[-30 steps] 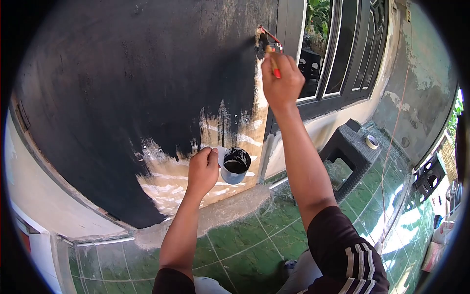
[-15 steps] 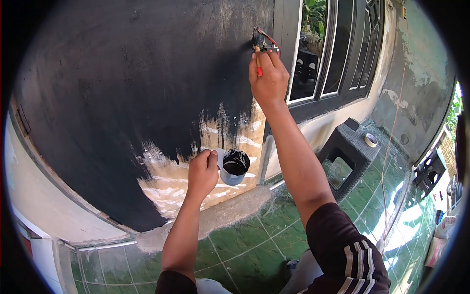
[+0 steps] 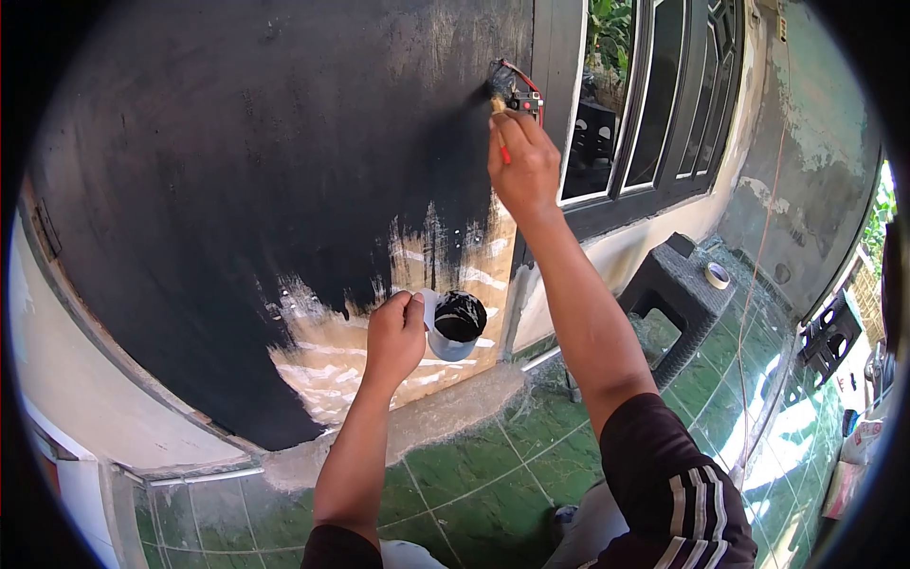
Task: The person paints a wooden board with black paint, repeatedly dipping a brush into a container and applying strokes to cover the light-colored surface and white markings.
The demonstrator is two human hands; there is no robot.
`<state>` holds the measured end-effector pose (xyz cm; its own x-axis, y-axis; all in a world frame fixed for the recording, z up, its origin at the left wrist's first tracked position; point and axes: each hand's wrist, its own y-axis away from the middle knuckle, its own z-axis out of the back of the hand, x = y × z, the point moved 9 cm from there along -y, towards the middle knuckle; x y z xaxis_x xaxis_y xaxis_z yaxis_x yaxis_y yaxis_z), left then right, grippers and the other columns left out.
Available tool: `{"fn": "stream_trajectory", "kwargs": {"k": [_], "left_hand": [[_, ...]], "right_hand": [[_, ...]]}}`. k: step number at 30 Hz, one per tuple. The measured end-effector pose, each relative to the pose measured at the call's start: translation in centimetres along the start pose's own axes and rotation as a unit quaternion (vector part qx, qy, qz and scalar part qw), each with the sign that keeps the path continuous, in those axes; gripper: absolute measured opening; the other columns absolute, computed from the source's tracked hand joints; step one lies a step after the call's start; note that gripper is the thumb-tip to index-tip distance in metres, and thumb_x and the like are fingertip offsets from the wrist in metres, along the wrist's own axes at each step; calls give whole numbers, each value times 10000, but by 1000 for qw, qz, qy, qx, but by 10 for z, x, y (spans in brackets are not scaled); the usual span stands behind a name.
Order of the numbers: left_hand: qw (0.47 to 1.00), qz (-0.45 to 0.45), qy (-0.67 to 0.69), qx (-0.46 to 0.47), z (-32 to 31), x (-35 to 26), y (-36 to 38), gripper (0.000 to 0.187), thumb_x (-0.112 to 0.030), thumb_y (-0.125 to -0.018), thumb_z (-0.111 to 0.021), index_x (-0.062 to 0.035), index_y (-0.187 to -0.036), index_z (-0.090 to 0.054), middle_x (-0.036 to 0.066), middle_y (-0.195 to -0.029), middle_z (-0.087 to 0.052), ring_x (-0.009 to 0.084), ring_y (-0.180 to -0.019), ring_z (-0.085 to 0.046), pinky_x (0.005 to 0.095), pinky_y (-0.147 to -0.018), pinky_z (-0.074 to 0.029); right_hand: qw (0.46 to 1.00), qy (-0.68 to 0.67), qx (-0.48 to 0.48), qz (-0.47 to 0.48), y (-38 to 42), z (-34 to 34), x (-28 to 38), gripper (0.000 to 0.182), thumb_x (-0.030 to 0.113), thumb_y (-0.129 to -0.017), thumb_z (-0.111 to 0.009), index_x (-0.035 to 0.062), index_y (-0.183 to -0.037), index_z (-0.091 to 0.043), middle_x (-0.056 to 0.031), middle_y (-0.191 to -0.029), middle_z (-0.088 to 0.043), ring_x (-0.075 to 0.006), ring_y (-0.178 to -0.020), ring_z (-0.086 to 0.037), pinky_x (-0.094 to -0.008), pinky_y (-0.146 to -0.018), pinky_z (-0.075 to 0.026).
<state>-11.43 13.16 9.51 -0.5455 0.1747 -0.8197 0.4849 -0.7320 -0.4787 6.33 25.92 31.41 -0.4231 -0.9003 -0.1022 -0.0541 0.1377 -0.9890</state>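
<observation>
My right hand [image 3: 527,163] is closed around the handle of a paintbrush [image 3: 499,102], yellowish with a red end. Its dark bristles meet the door [image 3: 284,142] beside the lock, from which a red wire loops. Black paint covers most of that door; its lower part shows bare tan wood with white streaks and ragged brush edges. Lower down, my left hand [image 3: 396,332] grips the pale handle of a cup [image 3: 453,349], held upright in front of the bare patch. Black paint coats the inside of the cup.
A dark plastic stool [image 3: 678,284] stands on the green tiled floor [image 3: 474,484] to the right, with a roll of tape [image 3: 717,275] on top. Right of the door is a window [image 3: 654,95] with dark frames. A thin cord [image 3: 766,218] hangs down the right side.
My right hand and the paintbrush have moved slightly down along the door edge beside the lock. My left hand and the cup have stayed nearly in place.
</observation>
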Motion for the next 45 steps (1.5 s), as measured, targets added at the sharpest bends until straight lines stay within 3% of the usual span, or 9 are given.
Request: {"fn": "stream_trajectory", "kwargs": {"k": [8, 13, 28, 32, 38, 42, 45], "left_hand": [[1000, 8, 2, 2, 2, -3, 1, 344, -202, -1077, -558, 32, -827, -594, 175, -684, -655, 284, -604, -642, 415, -609, -469], [1000, 3, 3, 5, 0, -2, 1, 342, -203, -1079, -556, 31, -833, -599, 168, -677, -650, 275, -600, -638, 409, -603, -465], [1000, 11, -10, -2, 8, -7, 2, 345, -199, -1074, -558, 38, -825, -594, 176, -676, -653, 282, -603, -652, 412, -606, -468], [1000, 0, -14, -2, 7, -13, 3, 347, -201, -1074, -558, 36, -822, -590, 182, -679, -655, 293, -607, -656, 416, -613, -473], [1000, 3, -10, 4, 8, -12, 4, 350, -204, -1074, -559, 32, -817, -589, 183, -680, -657, 299, -612, -659, 417, -614, -474], [1000, -3, -15, 6, 5, -9, 2, 357, -213, -1073, -565, 31, -813, -589, 185, -681, -656, 308, -611, -656, 421, -608, -472], [1000, -10, -22, 11, -1, -8, 5, 359, -216, -1072, -568, 32, -813, -593, 186, -682, -654, 317, -607, -648, 424, -605, -470]], "right_hand": [[999, -10, 25, -25, 10, 4, 4, 90, 60, -929, -709, 22, -1009, -724, -128, -990, -725, -354, -868, -716, -436, -773, -578], [997, -28, 3, -71, -5, 9, -9, 63, 49, -929, -708, 25, -987, -719, -166, -906, -697, -404, -778, -693, -470, -697, -561], [988, -65, -18, -137, 3, 19, -11, 82, 108, -948, -700, 26, -949, -702, -181, -862, -688, -419, -757, -691, -488, -672, -553], [993, -55, -7, -104, 4, 16, -5, 80, 85, -936, -706, 5, -944, -699, -191, -854, -683, -425, -756, -687, -483, -672, -550], [978, -122, 126, -115, 76, 26, 13, 41, 30, -930, -722, -1, -953, -711, -185, -862, -690, -404, -754, -692, -432, -670, -541], [992, -119, 21, -42, 23, 50, 8, 49, 6, -922, -727, -3, -963, -702, -179, -885, -697, -408, -782, -700, -420, -690, -555], [994, -90, 51, -26, 8, 36, 2, 51, -13, -905, -713, 0, -950, -693, -175, -914, -699, -407, -802, -687, -453, -717, -562]]}}
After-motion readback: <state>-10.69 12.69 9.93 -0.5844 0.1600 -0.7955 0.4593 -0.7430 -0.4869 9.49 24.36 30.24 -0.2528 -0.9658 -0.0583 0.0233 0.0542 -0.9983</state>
